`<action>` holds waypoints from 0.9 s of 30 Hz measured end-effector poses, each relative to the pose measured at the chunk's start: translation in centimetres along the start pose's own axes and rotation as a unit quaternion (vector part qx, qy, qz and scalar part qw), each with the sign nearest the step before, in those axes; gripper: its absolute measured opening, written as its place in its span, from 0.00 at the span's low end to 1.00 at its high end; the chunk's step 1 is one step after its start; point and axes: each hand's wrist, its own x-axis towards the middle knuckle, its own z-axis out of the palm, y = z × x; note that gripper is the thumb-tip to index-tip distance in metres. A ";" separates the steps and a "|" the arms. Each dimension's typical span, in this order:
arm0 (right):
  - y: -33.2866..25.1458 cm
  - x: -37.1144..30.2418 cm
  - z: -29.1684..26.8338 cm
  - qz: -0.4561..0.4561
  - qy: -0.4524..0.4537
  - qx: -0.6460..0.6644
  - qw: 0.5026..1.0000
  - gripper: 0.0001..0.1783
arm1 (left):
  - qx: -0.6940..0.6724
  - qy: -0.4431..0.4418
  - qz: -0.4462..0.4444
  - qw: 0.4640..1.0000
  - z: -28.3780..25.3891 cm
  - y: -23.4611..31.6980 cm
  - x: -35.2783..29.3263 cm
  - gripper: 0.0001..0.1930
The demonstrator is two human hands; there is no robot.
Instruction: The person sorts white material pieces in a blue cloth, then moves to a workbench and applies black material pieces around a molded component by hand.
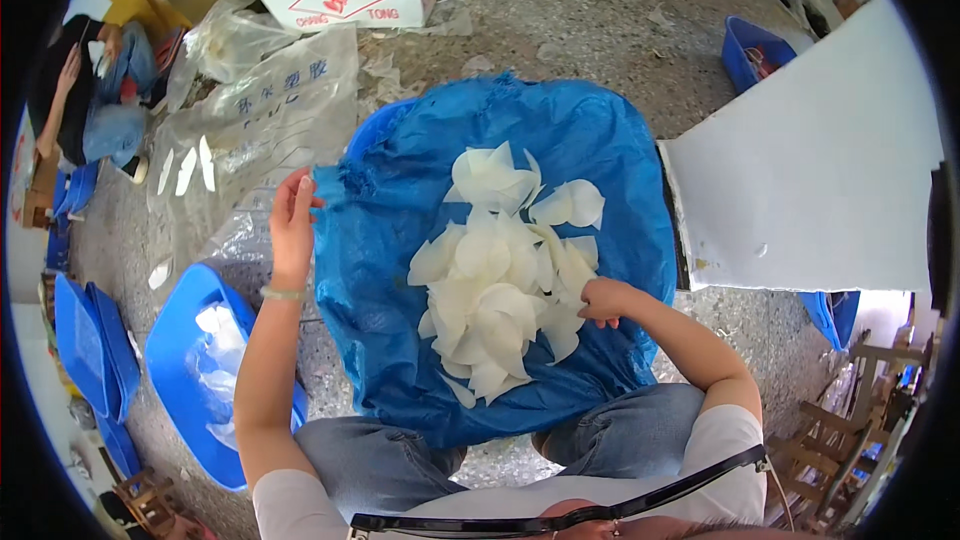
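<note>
The right hand [603, 300], fingers curled onto the pile's right edge, lies nearest the pale curved pieces [500, 275] heaped mid-sheet, while the left hand [292, 212], fingers extended together, pinches the blue plastic sheet [400, 240] at its left edge.

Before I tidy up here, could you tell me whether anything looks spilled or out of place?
Yes. A few white pieces lie loose on the clear plastic bag on the floor, apart from the pile on the blue sheet. Scraps also litter the floor.
</note>
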 end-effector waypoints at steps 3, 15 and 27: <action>0.9 -1.1 -1.0 -0.019 0.025 0.068 0.997 0.21 | -0.190 -0.218 0.065 0.955 1.3 9.0 -4.3 0.16; -0.5 0.1 1.2 -0.113 -0.002 0.012 0.993 0.22 | -0.144 -0.681 0.103 0.710 -3.2 13.4 -13.8 0.12; -4.2 -1.1 0.7 -0.185 0.056 -0.025 0.981 0.23 | -0.270 -0.484 -0.071 0.829 -21.6 2.2 -13.6 0.26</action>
